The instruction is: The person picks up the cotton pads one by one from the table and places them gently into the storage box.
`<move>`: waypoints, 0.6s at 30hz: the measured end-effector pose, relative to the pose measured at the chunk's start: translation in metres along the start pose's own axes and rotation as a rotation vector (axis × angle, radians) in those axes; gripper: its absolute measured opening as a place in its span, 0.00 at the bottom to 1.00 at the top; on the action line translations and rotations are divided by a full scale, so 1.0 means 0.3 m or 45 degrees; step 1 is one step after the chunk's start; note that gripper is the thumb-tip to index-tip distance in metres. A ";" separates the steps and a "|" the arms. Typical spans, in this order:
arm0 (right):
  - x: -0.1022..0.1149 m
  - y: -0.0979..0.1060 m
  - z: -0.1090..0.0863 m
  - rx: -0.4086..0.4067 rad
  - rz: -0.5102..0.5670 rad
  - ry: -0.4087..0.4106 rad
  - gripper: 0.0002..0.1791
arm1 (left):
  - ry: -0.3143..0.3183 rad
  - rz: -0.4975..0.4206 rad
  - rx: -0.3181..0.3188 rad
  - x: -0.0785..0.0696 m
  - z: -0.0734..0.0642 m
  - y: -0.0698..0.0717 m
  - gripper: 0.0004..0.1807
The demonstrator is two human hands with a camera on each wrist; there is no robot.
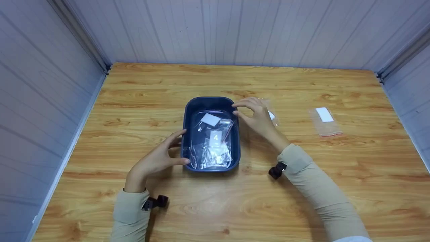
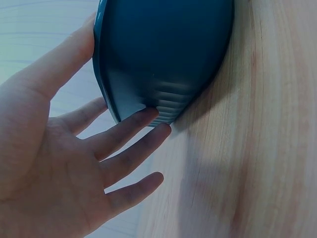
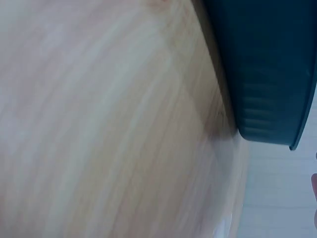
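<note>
A dark blue plastic bin [image 1: 238, 158] stands on the table, holding several clear plastic bags [image 1: 218, 158] and a white card-like piece [image 1: 210, 119]. At its left side is my left hand [image 1: 158, 156], thumb at the rim and fingers spread along the outer wall; the left wrist view shows the same hand [image 2: 64, 153] with its fingers fairly straight. My right hand [image 1: 257, 117] is at the bin's upper right rim, thumb and forefinger apart; whether they touch the rim I cannot tell. Only its fingertips [image 3: 314, 184] show in the right wrist view.
A clear bag with a white piece [image 1: 271, 115] lies partly hidden behind the right hand. Farther right lies another clear zip bag [image 1: 327, 127] with a red seal line and a white piece inside. Pale panel walls [image 1: 221, 33] border the wooden table [image 1: 208, 215].
</note>
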State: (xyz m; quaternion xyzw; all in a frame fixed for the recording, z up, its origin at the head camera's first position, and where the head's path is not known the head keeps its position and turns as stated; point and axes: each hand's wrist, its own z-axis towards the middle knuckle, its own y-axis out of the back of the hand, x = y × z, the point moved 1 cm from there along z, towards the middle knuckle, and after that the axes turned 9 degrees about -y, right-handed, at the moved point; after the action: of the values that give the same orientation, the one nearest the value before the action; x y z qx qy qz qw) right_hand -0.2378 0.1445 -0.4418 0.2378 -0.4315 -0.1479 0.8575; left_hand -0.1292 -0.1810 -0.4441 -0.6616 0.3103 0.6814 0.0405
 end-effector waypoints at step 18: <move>-0.089 0.082 0.013 0.007 -0.016 -0.164 0.12 | 0.019 0.001 -0.002 -0.004 -0.002 0.002 0.53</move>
State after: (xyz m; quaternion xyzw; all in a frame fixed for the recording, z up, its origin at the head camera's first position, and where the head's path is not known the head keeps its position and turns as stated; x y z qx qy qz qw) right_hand -0.2555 0.1763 -0.4446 0.2328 -0.4847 -0.1673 0.8264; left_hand -0.1288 -0.1811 -0.4427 -0.6667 0.3104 0.6766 0.0373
